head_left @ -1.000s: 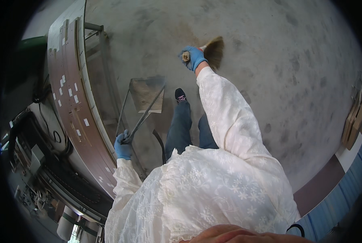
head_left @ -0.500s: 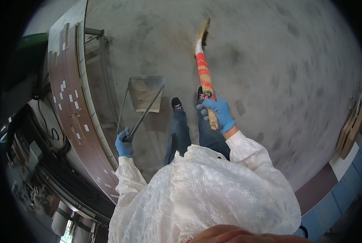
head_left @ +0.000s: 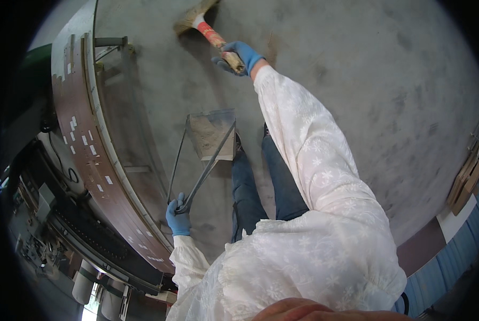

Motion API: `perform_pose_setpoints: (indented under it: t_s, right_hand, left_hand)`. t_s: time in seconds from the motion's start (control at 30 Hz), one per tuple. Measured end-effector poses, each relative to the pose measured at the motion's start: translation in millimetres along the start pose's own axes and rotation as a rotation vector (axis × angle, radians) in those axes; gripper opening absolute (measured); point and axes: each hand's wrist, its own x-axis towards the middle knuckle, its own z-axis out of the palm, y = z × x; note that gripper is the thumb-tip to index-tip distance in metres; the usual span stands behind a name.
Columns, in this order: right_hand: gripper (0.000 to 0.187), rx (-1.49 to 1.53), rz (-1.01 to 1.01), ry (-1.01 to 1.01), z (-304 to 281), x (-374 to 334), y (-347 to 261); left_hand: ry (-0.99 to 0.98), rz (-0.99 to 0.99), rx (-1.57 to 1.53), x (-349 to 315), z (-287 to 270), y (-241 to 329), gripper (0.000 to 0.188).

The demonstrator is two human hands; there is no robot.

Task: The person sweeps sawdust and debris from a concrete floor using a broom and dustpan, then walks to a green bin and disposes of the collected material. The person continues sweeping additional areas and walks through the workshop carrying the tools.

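Observation:
Stretched out ahead, my right hand (head_left: 238,56) in a blue glove grips the butt of a broom (head_left: 211,35) whose handle is wrapped in red and tan. The straw bristles spread over the grey floor at the top of the view. On the left, my gloved left hand (head_left: 179,214) is closed around the joined end of the long thin metal handle of a dustpan (head_left: 211,138). That pan hangs or rests near my feet, with dusty tan dirt across its face; whether it touches the floor I cannot tell.
A long brown workbench (head_left: 84,128) dotted with small white labels runs along the left, on a metal frame (head_left: 124,53). Dark machinery (head_left: 84,235) stands behind it. At the right edge lean wooden boards (head_left: 467,166) beside a blue surface (head_left: 443,278).
My right hand has reached forward and swung the broom to the left, its bristles now farther away. The dustpan and left hand sit slightly more to the right and nearer in view.

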Motion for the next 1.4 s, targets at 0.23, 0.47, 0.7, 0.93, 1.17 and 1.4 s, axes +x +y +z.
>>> perform_pose_setpoints:
  t_s: [0.23,0.47,0.7,0.93,1.17,1.4]
  right_hand:
    - [0.056,-1.479,-0.284,0.517,-30,76,10]
    - [0.047,-1.353,-0.116,0.487,-127,22,22]
    - [0.053,-1.389,0.138,0.677,-230,-175,37]
    - [0.047,-1.02,0.07,0.719,-214,-306,58]
    - [0.049,-0.891,-0.2,0.735,-188,-318,61]
    - [0.04,-0.488,-0.302,0.723,-242,-148,72]
  left_hand:
    - [0.126,0.062,0.145,35,28,-35,0.009]
    - [0.083,0.045,0.158,54,56,-26,0.01]
    - [-0.044,0.097,0.238,76,91,-11,0.013]
    - [-0.221,0.256,0.424,88,131,0,0.014]
    - [-0.348,0.557,0.855,110,153,0,0.016]
    - [-0.486,0.588,1.042,136,174,-10,0.022]
